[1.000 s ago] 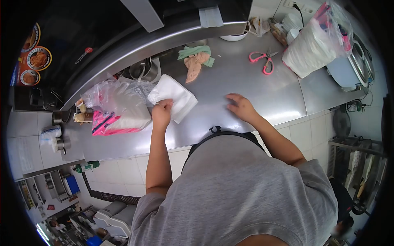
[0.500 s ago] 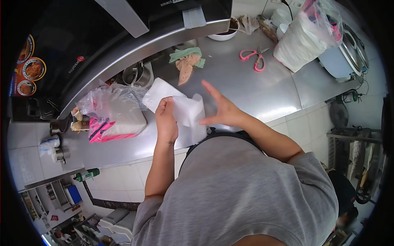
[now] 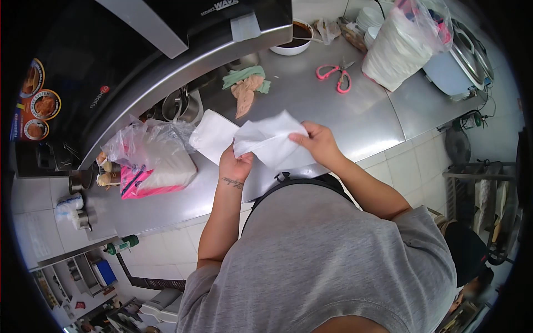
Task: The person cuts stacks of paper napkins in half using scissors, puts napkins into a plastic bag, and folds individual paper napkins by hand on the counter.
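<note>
A thin white paper napkin point(image 3: 272, 139) is spread between my two hands, above the front edge of the steel counter. My left hand point(image 3: 236, 162) pinches its near left corner. On the right side, my right hand point(image 3: 318, 143) grips the napkin with thumb and fingers. Just beyond my left hand lies a stack of white napkins point(image 3: 213, 136) on the counter, partly covered by the raised sheet. Left of the stack sits an opened plastic pack of napkins point(image 3: 166, 166) with pink printing.
On the steel counter point(image 3: 355, 127) lie pink-handled scissors point(image 3: 336, 74) and crumpled green and peach cloths point(image 3: 246, 89). A bowl of dark sauce point(image 3: 294, 41), another napkin pack point(image 3: 397, 53) and a lidded cooker point(image 3: 458, 66) stand behind. A black microwave point(image 3: 139, 61) fills the upper left.
My right hand, open and apart from the napkin before, has closed on its right side. The napkin is now spread wider and flatter. The view has shifted slightly.
</note>
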Action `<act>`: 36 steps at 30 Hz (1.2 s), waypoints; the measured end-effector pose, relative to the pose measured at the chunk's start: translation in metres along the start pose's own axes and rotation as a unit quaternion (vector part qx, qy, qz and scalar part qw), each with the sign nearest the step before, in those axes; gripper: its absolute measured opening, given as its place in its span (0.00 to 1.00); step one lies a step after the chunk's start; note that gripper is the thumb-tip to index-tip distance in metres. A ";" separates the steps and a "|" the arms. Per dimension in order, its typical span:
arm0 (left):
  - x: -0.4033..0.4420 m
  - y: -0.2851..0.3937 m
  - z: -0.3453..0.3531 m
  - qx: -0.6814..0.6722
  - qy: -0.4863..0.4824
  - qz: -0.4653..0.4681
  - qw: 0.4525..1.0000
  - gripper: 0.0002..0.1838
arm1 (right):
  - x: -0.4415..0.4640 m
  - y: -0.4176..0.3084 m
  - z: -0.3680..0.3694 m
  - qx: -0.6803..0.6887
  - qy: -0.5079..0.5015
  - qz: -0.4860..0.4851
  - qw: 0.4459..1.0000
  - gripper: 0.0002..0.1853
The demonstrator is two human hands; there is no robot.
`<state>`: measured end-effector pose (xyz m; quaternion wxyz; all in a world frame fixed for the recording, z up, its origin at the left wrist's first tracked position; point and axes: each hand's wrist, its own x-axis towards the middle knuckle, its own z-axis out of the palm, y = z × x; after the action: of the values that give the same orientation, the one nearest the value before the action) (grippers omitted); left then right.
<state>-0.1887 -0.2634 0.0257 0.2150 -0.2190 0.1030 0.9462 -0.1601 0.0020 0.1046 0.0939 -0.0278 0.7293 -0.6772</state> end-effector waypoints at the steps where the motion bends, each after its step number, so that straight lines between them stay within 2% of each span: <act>1: 0.000 0.001 -0.001 -0.021 -0.069 -0.041 0.997 0.14 | 0.001 -0.004 -0.002 0.095 0.024 0.098 0.990 0.16; 2: 0.003 -0.003 -0.001 0.014 0.011 -0.019 1.000 0.13 | 0.006 0.007 -0.008 0.180 0.003 0.117 0.977 0.25; 4: -0.005 -0.024 0.035 0.083 0.169 0.023 0.982 0.11 | 0.001 0.015 -0.012 0.090 -0.023 0.114 0.989 0.29; 5: -0.002 -0.029 0.036 0.087 0.191 0.019 0.978 0.12 | -0.002 0.018 -0.015 0.045 -0.037 0.115 0.992 0.31; 7: 0.004 -0.036 0.038 0.096 0.231 0.014 0.968 0.12 | -0.008 0.026 -0.024 0.048 -0.057 0.111 0.991 0.35; 8: 0.009 -0.032 0.024 0.095 0.173 -0.018 0.980 0.12 | -0.010 0.029 -0.030 0.051 -0.068 0.108 0.991 0.37; 10: 0.015 -0.018 -0.006 0.092 0.056 -0.080 0.991 0.12 | -0.010 0.021 -0.045 0.079 -0.011 0.075 0.994 0.37; 11: 0.017 -0.021 -0.011 0.222 0.092 -0.026 0.970 0.11 | -0.009 0.019 -0.055 0.093 0.017 0.058 0.994 0.36; 12: 0.012 -0.029 0.003 0.348 0.125 0.029 0.929 0.11 | -0.004 0.032 -0.071 0.020 0.042 0.052 0.998 0.36; 13: 0.009 -0.034 0.011 0.468 0.154 0.083 0.866 0.12 | 0.000 0.038 -0.080 -0.013 0.072 0.045 0.996 0.35; 14: 0.011 -0.034 0.011 0.570 0.141 0.159 0.794 0.12 | 0.003 0.045 -0.089 -0.045 0.102 0.037 0.993 0.33; 16: 0.015 -0.037 0.019 0.734 0.101 0.302 0.600 0.14 | 0.009 0.064 -0.100 -0.087 0.159 0.019 0.983 0.29; 19: 0.003 -0.054 0.076 0.758 0.011 0.462 0.460 0.18 | 0.016 0.095 -0.104 -0.191 0.216 0.040 0.957 0.27; 22: -0.004 -0.083 0.125 0.797 -0.153 0.493 0.315 0.21 | 0.013 0.096 -0.094 -0.172 0.243 0.047 0.954 0.26; 25: 0.010 -0.125 0.139 0.804 -0.167 0.463 0.332 0.28 | 0.005 0.070 -0.083 -0.139 0.264 -0.049 0.953 0.24; 28: 0.047 -0.138 0.092 0.772 -0.092 0.274 0.566 0.35 | -0.003 0.040 -0.086 -0.095 0.204 -0.086 0.971 0.23; 31: 0.065 -0.134 0.044 0.757 -0.115 0.162 0.622 0.33 | 0.000 0.046 -0.109 -0.065 0.178 -0.074 0.979 0.24; 33: 0.065 -0.131 0.016 0.789 -0.059 0.194 0.580 0.26 | 0.006 0.074 -0.136 -0.088 0.209 -0.022 0.974 0.24; 36: 0.042 -0.122 0.006 0.792 0.030 0.123 0.598 0.22 | 0.004 0.102 -0.165 -0.144 0.218 0.028 0.965 0.25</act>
<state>-0.1699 -0.1385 0.0000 0.1825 0.0238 0.8440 0.5038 -0.1842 0.1716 0.0134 -0.0536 0.1275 0.8223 -0.5520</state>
